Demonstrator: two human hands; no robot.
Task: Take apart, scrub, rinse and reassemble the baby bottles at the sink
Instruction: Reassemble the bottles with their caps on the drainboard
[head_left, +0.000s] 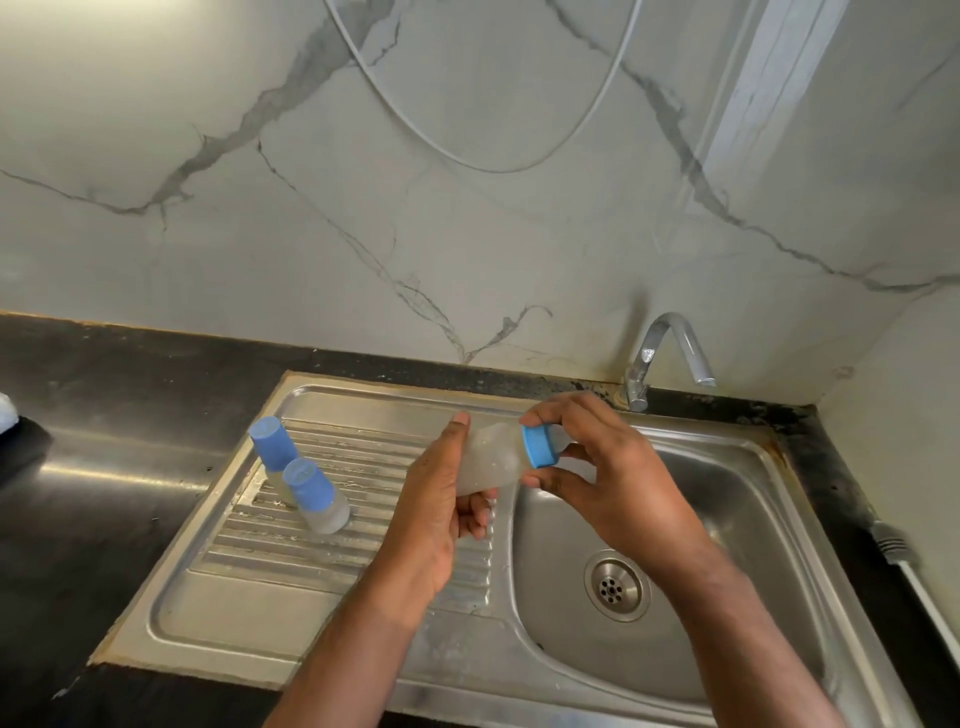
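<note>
My left hand (441, 499) grips the clear body of a baby bottle (491, 457), held sideways above the seam between drainboard and basin. The fingers and thumb of my right hand (597, 467) pinch the blue screw ring (540, 447) at the bottle's neck. Two more baby bottles with blue caps stand on the ribbed drainboard to the left, one behind (272, 449) and one in front (314, 493).
The steel sink basin (727, 519) with its drain (617, 586) lies under my right hand. A chrome tap (670, 353) stands at the back, with no water running. Black countertop (104, 415) surrounds the sink. A white cord (930, 603) lies at the right edge.
</note>
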